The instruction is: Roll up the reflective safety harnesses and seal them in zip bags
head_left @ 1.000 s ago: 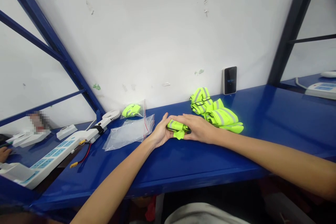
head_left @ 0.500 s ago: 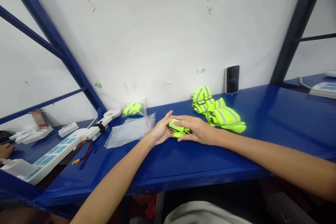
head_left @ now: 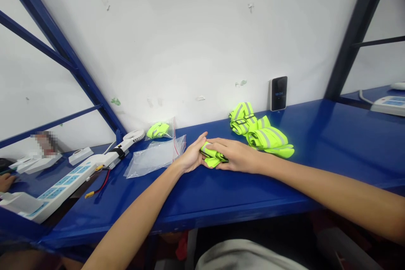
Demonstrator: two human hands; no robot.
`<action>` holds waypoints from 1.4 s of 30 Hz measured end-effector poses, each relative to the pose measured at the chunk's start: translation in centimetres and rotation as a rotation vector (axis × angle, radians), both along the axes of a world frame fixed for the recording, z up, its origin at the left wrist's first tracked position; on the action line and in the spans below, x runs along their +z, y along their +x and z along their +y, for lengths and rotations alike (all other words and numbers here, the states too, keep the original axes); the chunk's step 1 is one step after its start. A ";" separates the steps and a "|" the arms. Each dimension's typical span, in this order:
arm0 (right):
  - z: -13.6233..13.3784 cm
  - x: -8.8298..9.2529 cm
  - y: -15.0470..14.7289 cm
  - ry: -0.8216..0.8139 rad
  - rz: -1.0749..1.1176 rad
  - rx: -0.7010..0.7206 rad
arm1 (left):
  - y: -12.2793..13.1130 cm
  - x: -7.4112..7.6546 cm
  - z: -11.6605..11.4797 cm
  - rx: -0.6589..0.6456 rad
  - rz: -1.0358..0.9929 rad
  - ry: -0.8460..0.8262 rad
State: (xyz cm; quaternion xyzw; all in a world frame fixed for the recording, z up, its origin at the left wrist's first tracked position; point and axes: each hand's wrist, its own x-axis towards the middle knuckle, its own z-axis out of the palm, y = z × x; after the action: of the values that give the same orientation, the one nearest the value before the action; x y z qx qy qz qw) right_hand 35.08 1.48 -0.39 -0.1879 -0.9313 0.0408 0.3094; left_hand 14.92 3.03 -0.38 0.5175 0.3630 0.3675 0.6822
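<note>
A folded neon-yellow reflective safety vest lies between my hands on the blue shelf. My left hand presses against its left end with the fingers pointing right. My right hand lies across the top of the bundle, covering much of it. Just behind them lie more neon-yellow vests with grey reflective stripes, loose and crumpled, and not touching my hands. A vest sealed in a clear zip bag stands against the wall, to the left.
An open clear plastic bag lies left of my left hand. Further left are a white power strip, a small white fan and a red-black wire. A black device leans on the wall. A co-worker's hand shows at far left.
My hands have pressed the folded vest into a tighter, narrower bundle, and my left fingers have shifted along it. The view has tilted slightly.
</note>
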 end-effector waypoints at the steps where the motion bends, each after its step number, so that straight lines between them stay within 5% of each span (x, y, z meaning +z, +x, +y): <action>1: 0.0 0.0 0.0 0.010 -0.002 -0.005 | -0.1 0.0 0.0 0.002 0.012 0.008; 13: -0.6 0.0 -0.1 0.091 0.006 -0.065 | 0.1 0.6 -0.4 -0.009 0.008 0.007; 25: 1.2 0.9 0.3 -0.410 0.573 -0.343 | 0.1 -0.2 0.1 -0.157 0.177 0.312; 30: 1.4 0.9 0.6 -0.586 0.647 -0.307 | 0.4 0.0 -0.9 -0.108 0.313 0.527; 35: 1.6 1.0 0.7 -0.641 0.615 -0.318 | 0.3 -0.2 -0.9 -0.078 0.335 0.542; 42: 1.9 0.5 0.4 -0.813 0.765 -0.176 | 0.1 -0.3 -0.3 0.184 0.461 0.777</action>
State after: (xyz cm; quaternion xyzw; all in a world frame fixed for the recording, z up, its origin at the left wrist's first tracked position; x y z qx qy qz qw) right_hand 35.46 3.40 0.08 -0.3407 -0.6431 0.4357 0.5297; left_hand 15.04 2.71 -0.70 0.7686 0.3852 0.4107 0.3036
